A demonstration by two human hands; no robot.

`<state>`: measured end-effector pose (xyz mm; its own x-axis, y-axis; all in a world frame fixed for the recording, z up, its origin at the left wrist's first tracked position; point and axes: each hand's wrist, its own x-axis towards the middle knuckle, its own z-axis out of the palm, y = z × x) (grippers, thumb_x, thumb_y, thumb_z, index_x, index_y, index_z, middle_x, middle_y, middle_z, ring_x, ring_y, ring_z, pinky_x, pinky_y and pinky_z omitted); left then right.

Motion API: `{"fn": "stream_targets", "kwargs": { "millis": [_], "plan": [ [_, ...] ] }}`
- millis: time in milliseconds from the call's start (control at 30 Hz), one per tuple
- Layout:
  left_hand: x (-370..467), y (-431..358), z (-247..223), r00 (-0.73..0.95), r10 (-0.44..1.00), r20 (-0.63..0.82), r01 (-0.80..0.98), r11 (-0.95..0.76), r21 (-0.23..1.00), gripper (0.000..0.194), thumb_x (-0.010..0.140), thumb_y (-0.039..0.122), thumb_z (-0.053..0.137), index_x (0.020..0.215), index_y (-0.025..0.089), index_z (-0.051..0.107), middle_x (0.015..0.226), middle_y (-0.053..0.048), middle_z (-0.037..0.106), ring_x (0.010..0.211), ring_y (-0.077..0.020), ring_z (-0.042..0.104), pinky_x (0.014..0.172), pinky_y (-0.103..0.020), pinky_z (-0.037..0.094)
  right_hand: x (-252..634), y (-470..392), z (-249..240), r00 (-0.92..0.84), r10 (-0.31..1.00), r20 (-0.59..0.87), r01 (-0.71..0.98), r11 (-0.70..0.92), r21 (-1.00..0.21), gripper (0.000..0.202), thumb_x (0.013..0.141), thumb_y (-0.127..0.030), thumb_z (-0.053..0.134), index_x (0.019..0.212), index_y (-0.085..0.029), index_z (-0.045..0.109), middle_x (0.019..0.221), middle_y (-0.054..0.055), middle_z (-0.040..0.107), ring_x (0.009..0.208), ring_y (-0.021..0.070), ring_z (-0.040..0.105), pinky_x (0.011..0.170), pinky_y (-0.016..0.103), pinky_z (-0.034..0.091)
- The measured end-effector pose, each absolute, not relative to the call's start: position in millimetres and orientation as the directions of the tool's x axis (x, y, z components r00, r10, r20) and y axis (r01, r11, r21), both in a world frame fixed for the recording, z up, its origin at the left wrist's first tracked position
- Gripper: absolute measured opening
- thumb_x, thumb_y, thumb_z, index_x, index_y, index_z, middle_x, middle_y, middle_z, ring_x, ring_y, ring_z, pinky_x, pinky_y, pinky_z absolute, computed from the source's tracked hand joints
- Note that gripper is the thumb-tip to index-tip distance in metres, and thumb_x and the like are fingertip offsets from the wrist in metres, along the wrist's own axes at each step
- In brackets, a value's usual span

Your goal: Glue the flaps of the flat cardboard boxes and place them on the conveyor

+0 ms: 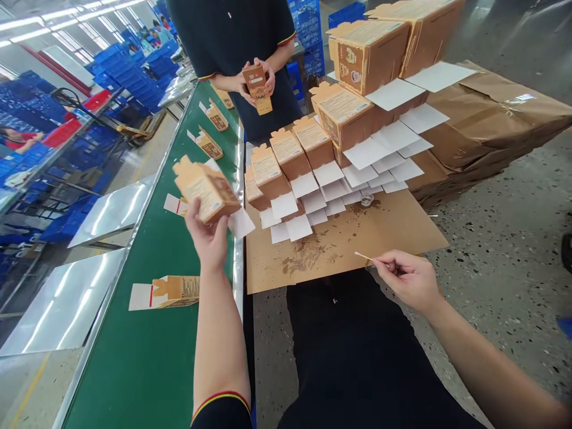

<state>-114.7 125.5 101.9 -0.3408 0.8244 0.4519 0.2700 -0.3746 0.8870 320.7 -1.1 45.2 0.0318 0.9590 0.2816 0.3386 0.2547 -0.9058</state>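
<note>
My left hand [208, 238] grips a brown printed carton [208, 187] from below, over the edge of the green conveyor belt [134, 357]. The carton's white flap [242, 223] sticks out to the right. Between the thumb and fingers of my right hand [409, 277] is a cotton swab [363, 255], its tip pointing left over a stained cardboard sheet [402, 229]. Stacked cartons [268, 170] with white flaps stand in rows on that sheet. A small clear dish [367, 200] sits beside the stack.
Several cartons [179, 291] lie along the belt. Across the work area, a co-worker's hands [258, 83] hold another carton [258, 89]. Behind the stack lies a large brown paper-wrapped bundle [491, 128]. Metal sheets [62, 304] flank the belt on the left.
</note>
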Motion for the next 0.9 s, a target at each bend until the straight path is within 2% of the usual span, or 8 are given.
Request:
{"fn": "stream_targets", "kwargs": {
  "millis": [100,200,267,400,500,633,767,900],
  "plan": [
    [-102.3,59.4,86.5,-0.46,0.844,0.275,0.006,-0.307,0.952,0.062,0.091,0.074,0.081,0.145,0.051,0.06,0.17,-0.002,0.059,0.137,-0.0315,0.071,0.103,-0.047,0.066,324.7,8.2,45.9,0.026,0.953,0.302,0.401,0.267,-0.876,0.032,0.105,-0.043,0.073,0.08,-0.023,0.076,0.062,-0.001,0.058,0.052,0.0129,0.052,0.05,0.028,0.042],
    [-75.3,7.2,67.5,-0.497,0.852,0.165,-0.116,-0.254,0.96,0.06,0.087,0.058,0.09,0.141,0.061,0.064,0.176,0.006,0.054,0.144,-0.0313,0.067,0.104,-0.047,0.065,339.6,38.8,47.9,0.035,0.927,0.374,0.546,0.296,-0.783,0.025,0.104,-0.035,0.071,0.081,-0.024,0.074,0.062,-0.001,0.059,0.054,0.0139,0.053,0.054,0.029,0.042],
    [-57.2,-13.5,55.2,-0.479,0.875,0.068,-0.211,-0.19,0.959,0.073,0.08,0.046,0.097,0.146,0.058,0.066,0.177,0.004,0.055,0.153,-0.0328,0.062,0.111,-0.047,0.062,353.2,69.9,50.4,0.023,0.917,0.398,0.656,0.287,-0.699,0.025,0.101,-0.033,0.07,0.077,-0.025,0.068,0.061,0.0,0.059,0.055,0.0157,0.054,0.058,0.031,0.042],
    [-33.7,-26.2,34.9,-0.427,0.899,-0.1,-0.352,-0.064,0.934,0.088,0.071,0.044,0.103,0.152,0.038,0.071,0.166,-0.009,0.067,0.159,-0.0382,0.058,0.124,-0.048,0.056,371.8,131.0,57.6,-0.081,0.952,0.296,0.814,0.235,-0.531,0.029,0.099,-0.028,0.067,0.072,-0.026,0.055,0.063,0.003,0.06,0.06,0.0202,0.056,0.063,0.033,0.04],
    [-22.6,-22.5,27.0,-0.4,0.91,-0.11,-0.334,-0.033,0.942,0.099,0.069,0.039,0.108,0.158,0.033,0.066,0.163,-0.013,0.069,0.159,-0.0395,0.06,0.13,-0.053,0.052,373.2,157.3,63.2,-0.132,0.974,0.183,0.876,0.201,-0.438,0.03,0.098,-0.022,0.066,0.073,-0.026,0.05,0.067,0.006,0.063,0.064,0.0205,0.054,0.066,0.035,0.036],
    [-11.2,-14.3,25.2,-0.422,0.904,-0.072,-0.23,-0.03,0.973,0.101,0.067,0.037,0.111,0.157,0.029,0.065,0.153,-0.016,0.075,0.15,-0.0383,0.068,0.129,-0.055,0.054,371.8,164.3,65.7,-0.143,0.982,0.121,0.887,0.182,-0.425,0.033,0.096,-0.016,0.069,0.072,-0.027,0.048,0.064,0.006,0.06,0.064,0.0204,0.051,0.068,0.036,0.034],
    [-9.9,-9.7,19.7,-0.441,0.895,-0.065,-0.169,-0.012,0.985,0.093,0.065,0.04,0.112,0.147,0.026,0.069,0.144,-0.016,0.079,0.141,-0.0367,0.075,0.126,-0.053,0.056,377.6,159.5,61.0,-0.142,0.97,0.195,0.853,0.22,-0.473,0.027,0.094,-0.014,0.069,0.075,-0.026,0.054,0.069,0.005,0.064,0.064,0.0213,0.052,0.068,0.037,0.036],
    [-13.3,-10.2,11.2,-0.482,0.875,-0.035,-0.132,-0.034,0.991,0.1,0.058,0.047,0.115,0.144,0.025,0.068,0.141,-0.017,0.08,0.134,-0.0367,0.078,0.122,-0.054,0.06,384.0,159.3,59.1,-0.13,0.959,0.251,0.82,0.246,-0.516,0.032,0.099,-0.026,0.072,0.073,-0.027,0.055,0.067,0.004,0.062,0.063,0.0212,0.051,0.067,0.037,0.038]
  ]
}}
